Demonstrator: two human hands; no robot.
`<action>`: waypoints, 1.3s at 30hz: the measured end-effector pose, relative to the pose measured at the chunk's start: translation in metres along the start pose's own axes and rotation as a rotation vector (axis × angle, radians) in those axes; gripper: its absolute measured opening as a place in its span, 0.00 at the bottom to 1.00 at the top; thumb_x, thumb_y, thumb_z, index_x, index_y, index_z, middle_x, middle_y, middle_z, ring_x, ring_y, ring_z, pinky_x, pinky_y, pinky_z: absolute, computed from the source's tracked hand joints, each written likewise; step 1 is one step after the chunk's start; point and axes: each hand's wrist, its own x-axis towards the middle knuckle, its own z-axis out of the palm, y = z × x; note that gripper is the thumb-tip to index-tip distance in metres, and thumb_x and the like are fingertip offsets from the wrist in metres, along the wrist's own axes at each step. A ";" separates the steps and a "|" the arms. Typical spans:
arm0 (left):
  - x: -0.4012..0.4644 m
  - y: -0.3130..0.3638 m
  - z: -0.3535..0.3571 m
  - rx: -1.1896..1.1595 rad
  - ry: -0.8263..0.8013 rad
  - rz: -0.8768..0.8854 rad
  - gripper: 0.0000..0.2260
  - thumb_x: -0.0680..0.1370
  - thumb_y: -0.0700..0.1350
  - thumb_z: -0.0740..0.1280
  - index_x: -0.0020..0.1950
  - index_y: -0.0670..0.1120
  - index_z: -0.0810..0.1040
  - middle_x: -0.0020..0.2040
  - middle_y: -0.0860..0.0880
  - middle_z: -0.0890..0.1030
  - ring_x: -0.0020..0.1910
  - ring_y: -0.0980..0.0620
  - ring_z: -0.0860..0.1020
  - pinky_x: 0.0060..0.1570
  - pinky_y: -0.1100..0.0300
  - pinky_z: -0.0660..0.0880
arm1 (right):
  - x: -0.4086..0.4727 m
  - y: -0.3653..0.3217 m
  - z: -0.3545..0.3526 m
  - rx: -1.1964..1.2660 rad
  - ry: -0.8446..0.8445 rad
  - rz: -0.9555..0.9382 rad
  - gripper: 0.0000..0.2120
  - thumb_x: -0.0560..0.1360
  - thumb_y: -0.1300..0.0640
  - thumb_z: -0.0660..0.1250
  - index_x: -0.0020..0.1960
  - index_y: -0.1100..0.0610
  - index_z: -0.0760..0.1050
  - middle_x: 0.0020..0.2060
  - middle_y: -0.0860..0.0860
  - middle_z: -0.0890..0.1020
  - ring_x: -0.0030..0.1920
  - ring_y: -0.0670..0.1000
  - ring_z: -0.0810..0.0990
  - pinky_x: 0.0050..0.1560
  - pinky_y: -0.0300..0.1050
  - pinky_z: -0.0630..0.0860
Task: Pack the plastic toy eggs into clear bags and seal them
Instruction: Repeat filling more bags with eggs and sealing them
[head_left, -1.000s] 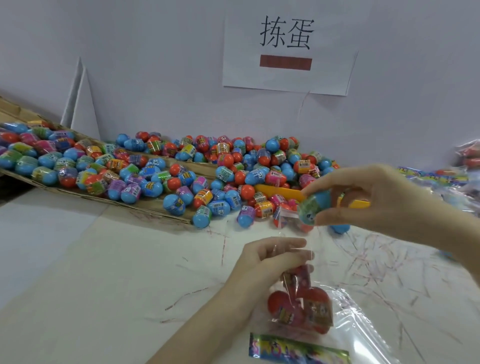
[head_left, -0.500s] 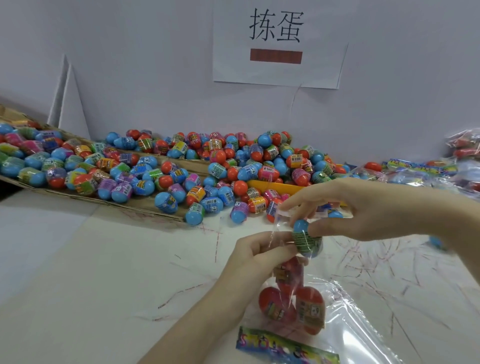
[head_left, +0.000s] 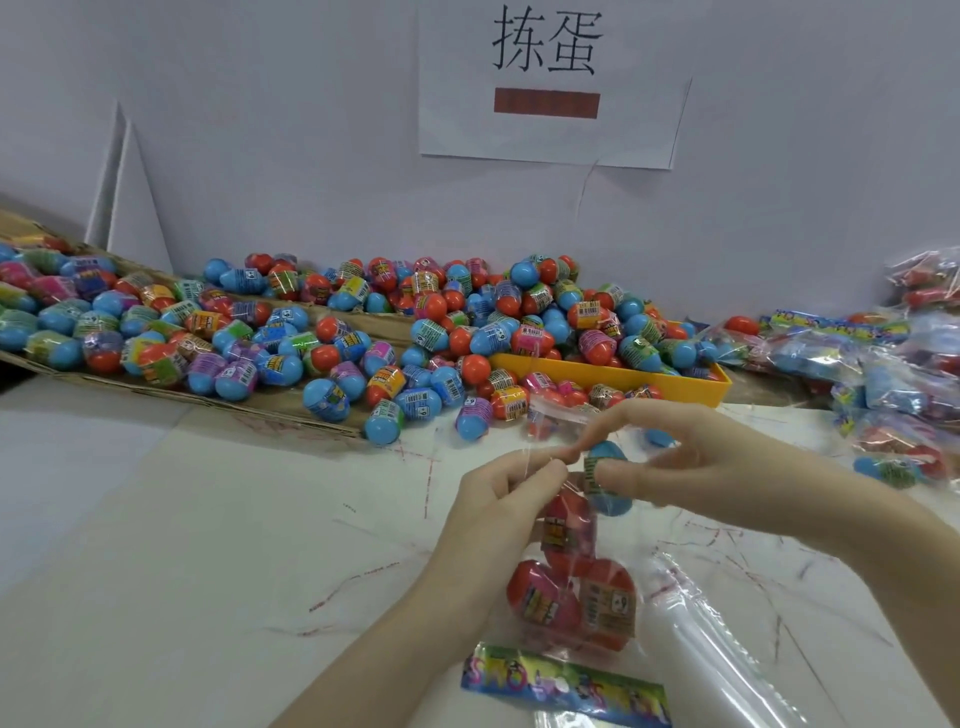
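Blue egg (head_left: 605, 478) in right-hand grip (head_left: 691, 467)

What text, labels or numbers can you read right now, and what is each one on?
"拣蛋": large black characters on the white paper sign taped to the wall.
Red-brown bar under the characters: no readable text.
Egg wrappers in the pile: barcodes and small print, too small to read.
Red eggs in the clear bag: labels blurred.
Colourful header card on the bag: lettering blurred, unreadable.

glossy plastic eggs (head_left: 332, 358), clear crinkled bag (head_left: 691, 618), matt cardboard (head_left: 291, 402)
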 end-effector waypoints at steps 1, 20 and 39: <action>0.000 0.000 0.000 0.011 0.004 0.003 0.07 0.78 0.44 0.62 0.47 0.52 0.81 0.34 0.53 0.82 0.38 0.58 0.80 0.42 0.64 0.74 | -0.001 0.003 0.004 0.096 -0.009 0.022 0.21 0.52 0.34 0.64 0.44 0.35 0.73 0.49 0.33 0.71 0.42 0.43 0.82 0.40 0.36 0.79; 0.000 -0.005 -0.005 0.206 -0.033 -0.015 0.21 0.59 0.46 0.79 0.49 0.52 0.79 0.42 0.53 0.85 0.42 0.56 0.83 0.40 0.64 0.79 | 0.001 0.020 0.031 0.484 0.460 -0.154 0.11 0.61 0.48 0.69 0.38 0.54 0.81 0.34 0.45 0.83 0.34 0.40 0.80 0.32 0.29 0.73; -0.007 0.001 0.007 0.273 0.067 0.048 0.22 0.60 0.67 0.63 0.47 0.55 0.78 0.42 0.57 0.83 0.42 0.63 0.80 0.40 0.67 0.75 | -0.005 0.015 0.029 0.369 0.472 -0.060 0.11 0.60 0.48 0.72 0.31 0.56 0.83 0.37 0.44 0.82 0.39 0.43 0.80 0.39 0.40 0.79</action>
